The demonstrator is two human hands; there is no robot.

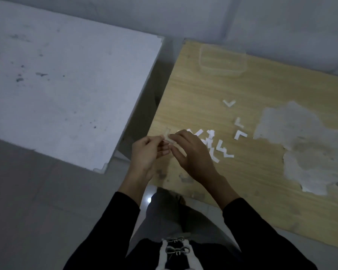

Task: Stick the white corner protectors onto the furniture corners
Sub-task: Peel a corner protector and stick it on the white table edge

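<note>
My left hand [147, 152] and my right hand [193, 152] meet over the left edge of the wooden table [252, 172]. Both pinch one clear L-shaped corner protector [168, 138] between the fingertips. Several white L-shaped pieces [222, 149] lie scattered on the wood just right of my right hand, partly hidden by it. More L pieces [229, 103] lie farther back. The white table [57, 84] stands to the left, and a clear protector [101, 168] sits on its near right corner.
A clear plastic container [222, 61] stands at the far end of the wooden table. A large patch of peeled veneer [304, 149] covers its right side. A narrow gap with tiled floor [148, 199] separates the two tables. My legs are below the hands.
</note>
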